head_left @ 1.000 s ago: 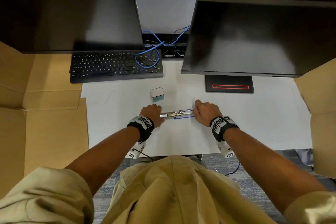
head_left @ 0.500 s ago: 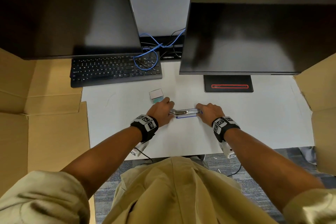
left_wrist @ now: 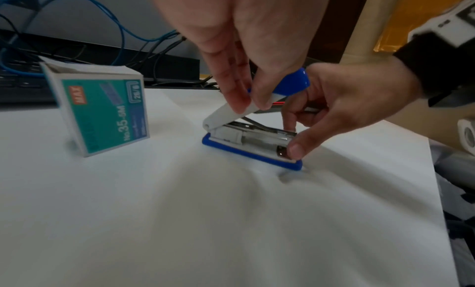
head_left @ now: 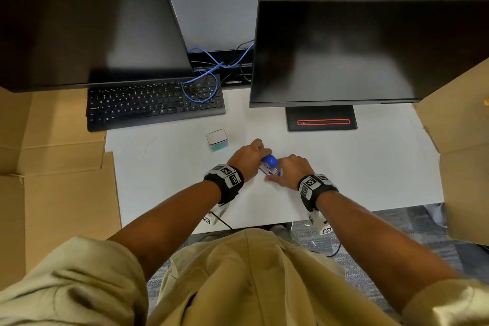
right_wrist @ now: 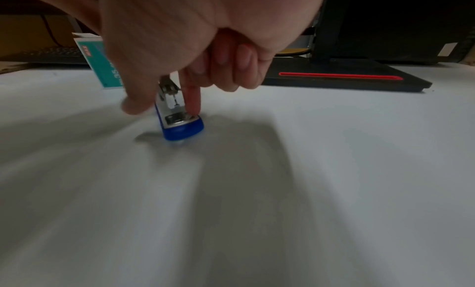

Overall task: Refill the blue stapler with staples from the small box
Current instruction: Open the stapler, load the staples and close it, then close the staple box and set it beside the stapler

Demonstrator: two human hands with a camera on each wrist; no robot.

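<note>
The blue stapler [head_left: 270, 165] lies on the white desk [head_left: 172, 180], its blue and white cover [left_wrist: 257, 106] raised at an angle over the metal magazine [left_wrist: 259, 136]. My left hand [left_wrist: 246, 102] pinches the cover from above. My right hand [left_wrist: 291, 138] pinches the front end of the magazine between thumb and index finger, above the blue base [right_wrist: 182, 128]. The small teal and white staple box [head_left: 217, 139] stands just left of the stapler, apart from both hands; in the left wrist view, the box [left_wrist: 102, 112] shows its printed side.
A black keyboard [head_left: 156, 103] with a blue cable [head_left: 203, 82] looped on it sits behind the box. Two dark monitors stand at the back, the right one on a black base [head_left: 321, 120]. Cardboard sheets flank the desk at left [head_left: 53, 180] and right [head_left: 465, 140].
The stapler lay opened out flat between my hands; now my left hand has swung the cover up over the magazine. Both hands have come closer together and the stapler has turned.
</note>
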